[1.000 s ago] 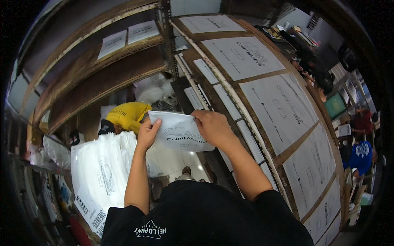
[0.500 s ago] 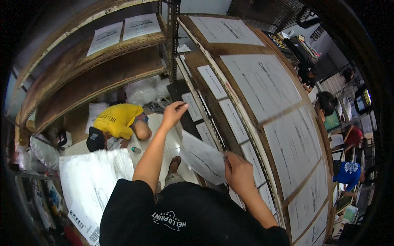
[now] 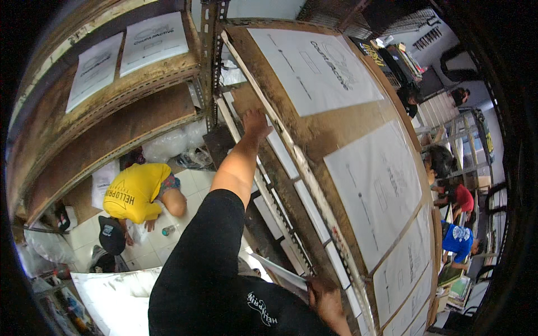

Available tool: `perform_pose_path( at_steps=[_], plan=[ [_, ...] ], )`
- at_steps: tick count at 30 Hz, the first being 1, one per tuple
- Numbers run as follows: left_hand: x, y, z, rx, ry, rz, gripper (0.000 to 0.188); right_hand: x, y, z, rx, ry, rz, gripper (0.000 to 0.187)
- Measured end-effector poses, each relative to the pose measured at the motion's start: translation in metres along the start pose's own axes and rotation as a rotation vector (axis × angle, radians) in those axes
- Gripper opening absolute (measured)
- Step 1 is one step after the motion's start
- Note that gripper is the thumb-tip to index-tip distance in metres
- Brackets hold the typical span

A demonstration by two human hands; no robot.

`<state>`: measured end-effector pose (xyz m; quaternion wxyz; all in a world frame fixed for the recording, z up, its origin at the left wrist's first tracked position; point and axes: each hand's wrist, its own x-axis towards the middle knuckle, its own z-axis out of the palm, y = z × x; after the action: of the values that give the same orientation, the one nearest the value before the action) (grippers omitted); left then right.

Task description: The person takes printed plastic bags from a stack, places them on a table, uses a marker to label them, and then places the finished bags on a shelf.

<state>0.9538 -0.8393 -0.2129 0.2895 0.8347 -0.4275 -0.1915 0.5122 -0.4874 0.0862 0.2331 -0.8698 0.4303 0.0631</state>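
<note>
My left hand (image 3: 258, 124) reaches forward onto the brown middle shelf board (image 3: 242, 96), beside the far end of a row of white sheets. Its fingers look spread on or just over the board and hold nothing I can see. Close to my body at the lower right, my right hand (image 3: 328, 302) grips a white printed sheet (image 3: 280, 273), which I see nearly edge-on. Part of the sheet and the right fingertips are hidden. More white sheets (image 3: 312, 199) lie along the middle shelf beneath the top board's metal edge.
Large printed sheets (image 3: 372, 190) cover the top board at right. A shelf rack (image 3: 106, 126) with two sheets stands at left. Below it a person in a yellow shirt (image 3: 137, 190) crouches on the tiles. A white paper stack (image 3: 112, 297) is at lower left; co-workers (image 3: 458, 241) are far right.
My left hand has gone from the air above the floor to the middle shelf. The right hand, still with its sheet, is now lower and closer to my body. My view has shifted.
</note>
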Motion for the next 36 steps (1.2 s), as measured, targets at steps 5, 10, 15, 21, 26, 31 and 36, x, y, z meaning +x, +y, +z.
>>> perform_pose_path(
  at_steps=[5,10,15,21,26,31,36],
  plan=[
    [0.042,0.012,0.026,0.462,-0.154,0.063,0.069,0.006,0.019,0.003,-0.094,0.022,-0.032,0.027],
    [0.040,0.027,0.013,0.246,-0.162,-0.027,0.045,0.007,0.005,0.002,-0.010,-0.023,0.127,0.028],
    [0.015,0.044,0.002,0.139,-0.068,0.149,0.028,0.003,-0.008,-0.007,0.011,-0.164,0.303,0.032],
    [0.014,0.023,0.012,0.116,-0.021,0.155,0.031,0.010,-0.035,-0.018,0.119,0.094,0.122,0.027],
    [0.015,-0.066,-0.009,-0.915,0.087,0.292,0.036,0.016,-0.061,-0.043,0.163,0.057,0.157,0.027],
    [-0.057,-0.066,-0.094,-0.601,-0.018,0.175,0.027,0.016,-0.058,-0.035,0.161,0.104,0.063,0.025],
    [-0.171,-0.056,-0.229,-0.900,0.016,0.048,0.016,0.016,-0.062,-0.073,0.173,0.005,-0.098,0.034]
  ],
)
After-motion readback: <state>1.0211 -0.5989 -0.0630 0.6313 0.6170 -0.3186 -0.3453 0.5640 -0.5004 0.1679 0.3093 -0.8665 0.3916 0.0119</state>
